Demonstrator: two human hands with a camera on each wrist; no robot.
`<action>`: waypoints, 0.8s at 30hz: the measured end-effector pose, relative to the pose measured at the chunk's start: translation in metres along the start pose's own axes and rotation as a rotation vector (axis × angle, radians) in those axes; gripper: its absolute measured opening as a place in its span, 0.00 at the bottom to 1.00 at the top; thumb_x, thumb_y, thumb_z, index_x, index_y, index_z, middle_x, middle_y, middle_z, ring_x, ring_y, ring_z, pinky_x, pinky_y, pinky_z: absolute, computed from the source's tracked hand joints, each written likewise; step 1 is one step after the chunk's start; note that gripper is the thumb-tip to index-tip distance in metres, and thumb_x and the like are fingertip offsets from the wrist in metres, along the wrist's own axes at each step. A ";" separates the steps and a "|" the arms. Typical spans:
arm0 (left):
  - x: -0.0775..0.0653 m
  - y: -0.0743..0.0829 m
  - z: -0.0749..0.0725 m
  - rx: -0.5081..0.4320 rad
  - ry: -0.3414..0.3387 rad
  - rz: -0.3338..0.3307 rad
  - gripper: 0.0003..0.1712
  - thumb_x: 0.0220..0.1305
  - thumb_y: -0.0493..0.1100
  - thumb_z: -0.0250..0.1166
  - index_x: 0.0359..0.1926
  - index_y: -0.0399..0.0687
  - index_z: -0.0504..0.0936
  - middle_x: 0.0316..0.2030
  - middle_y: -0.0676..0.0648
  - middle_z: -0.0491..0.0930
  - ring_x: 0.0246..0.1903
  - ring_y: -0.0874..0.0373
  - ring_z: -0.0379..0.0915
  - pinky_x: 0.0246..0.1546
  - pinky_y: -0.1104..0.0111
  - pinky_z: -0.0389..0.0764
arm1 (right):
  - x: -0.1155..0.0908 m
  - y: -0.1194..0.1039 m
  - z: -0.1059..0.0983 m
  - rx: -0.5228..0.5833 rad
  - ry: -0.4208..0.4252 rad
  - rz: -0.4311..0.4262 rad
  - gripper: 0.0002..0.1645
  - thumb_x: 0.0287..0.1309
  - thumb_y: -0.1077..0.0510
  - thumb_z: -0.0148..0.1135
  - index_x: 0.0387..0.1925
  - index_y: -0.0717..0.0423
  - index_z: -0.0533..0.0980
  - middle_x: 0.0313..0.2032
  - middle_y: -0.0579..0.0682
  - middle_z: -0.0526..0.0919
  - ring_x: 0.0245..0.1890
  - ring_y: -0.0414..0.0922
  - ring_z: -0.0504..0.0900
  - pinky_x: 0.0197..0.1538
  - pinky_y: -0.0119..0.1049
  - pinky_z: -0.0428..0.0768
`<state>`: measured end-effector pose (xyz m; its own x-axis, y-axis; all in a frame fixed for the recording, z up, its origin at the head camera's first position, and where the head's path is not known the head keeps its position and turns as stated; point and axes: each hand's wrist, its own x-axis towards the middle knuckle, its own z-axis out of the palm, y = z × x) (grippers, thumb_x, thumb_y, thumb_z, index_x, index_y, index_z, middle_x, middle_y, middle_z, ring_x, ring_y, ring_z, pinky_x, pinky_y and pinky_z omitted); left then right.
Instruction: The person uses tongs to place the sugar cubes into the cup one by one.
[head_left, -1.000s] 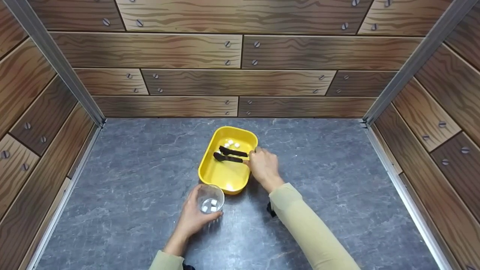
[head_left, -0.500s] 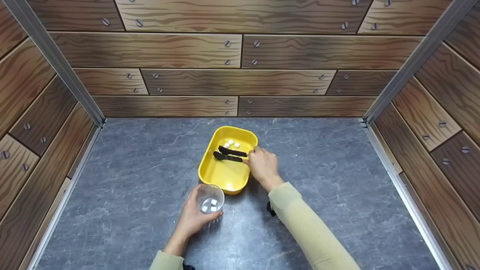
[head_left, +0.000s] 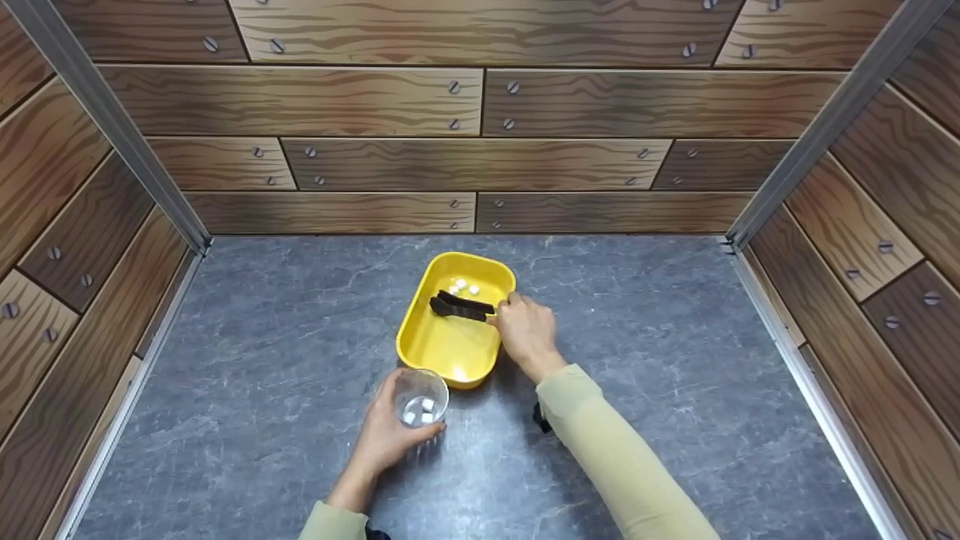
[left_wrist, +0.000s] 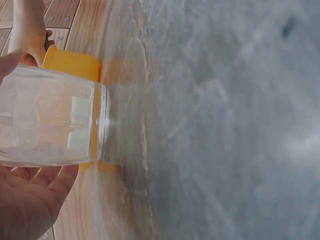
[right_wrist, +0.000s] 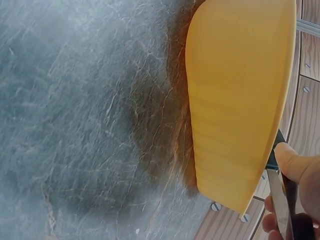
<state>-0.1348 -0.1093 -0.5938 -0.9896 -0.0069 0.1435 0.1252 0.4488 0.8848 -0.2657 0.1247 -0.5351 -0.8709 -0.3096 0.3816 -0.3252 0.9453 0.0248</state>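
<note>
My left hand (head_left: 386, 431) holds a clear cup (head_left: 421, 397), fingers and thumb around its sides. Several white cubes (left_wrist: 80, 125) lie at the bottom of it, and it stands on the grey surface in the left wrist view. In my right hand (head_left: 527, 330) is a pair of black-tipped tongs (head_left: 461, 307), reaching over the right rim of a yellow tray (head_left: 454, 352). The tong tips are close together inside the tray; whether a cube is between them I cannot tell. Several white cubes (head_left: 461, 285) lie at the tray's far end, beyond the tongs.
Wood-patterned panels (head_left: 480, 165) rise at the back and on both sides. Metal posts (head_left: 112, 127) stand at the back corners. The cup is just in front of the tray's near left corner on the grey tabletop (head_left: 262, 360).
The two tong arms have come closer together inside the tray as my right hand squeezes. My left hand and the cup have stayed in place.
</note>
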 end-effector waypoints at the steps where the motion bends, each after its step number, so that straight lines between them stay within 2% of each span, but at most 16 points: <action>1: 0.000 0.000 0.000 0.002 0.001 0.001 0.61 0.31 0.52 0.85 0.66 0.36 0.64 0.60 0.37 0.70 0.59 0.41 0.67 0.63 0.49 0.66 | 0.000 0.000 0.000 0.003 -0.003 0.003 0.20 0.54 0.44 0.70 0.31 0.59 0.83 0.29 0.53 0.80 0.27 0.51 0.79 0.24 0.48 0.79; 9: 0.000 0.000 0.000 0.008 -0.002 -0.005 0.62 0.32 0.53 0.85 0.67 0.36 0.64 0.62 0.35 0.69 0.61 0.40 0.66 0.64 0.48 0.65 | -0.002 0.003 -0.003 0.056 -0.044 0.061 0.21 0.55 0.43 0.70 0.30 0.58 0.84 0.30 0.52 0.81 0.27 0.52 0.81 0.25 0.48 0.79; 15: 0.001 -0.001 0.000 -0.020 -0.004 -0.008 0.60 0.32 0.50 0.85 0.66 0.37 0.65 0.61 0.37 0.70 0.60 0.41 0.67 0.63 0.48 0.65 | -0.003 0.008 -0.004 0.085 -0.040 0.107 0.20 0.55 0.42 0.70 0.30 0.55 0.83 0.31 0.50 0.82 0.26 0.52 0.82 0.24 0.47 0.79; 24: 0.000 0.001 0.000 -0.010 -0.010 -0.032 0.60 0.32 0.51 0.85 0.66 0.40 0.65 0.61 0.39 0.70 0.60 0.42 0.67 0.63 0.49 0.66 | -0.014 0.013 -0.007 0.123 -0.026 0.101 0.20 0.58 0.42 0.68 0.31 0.56 0.83 0.29 0.51 0.81 0.24 0.52 0.80 0.22 0.46 0.78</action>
<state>-0.1349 -0.1088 -0.5926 -0.9938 -0.0121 0.1105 0.0940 0.4400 0.8931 -0.2552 0.1423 -0.5342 -0.9101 -0.2176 0.3525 -0.2766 0.9527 -0.1261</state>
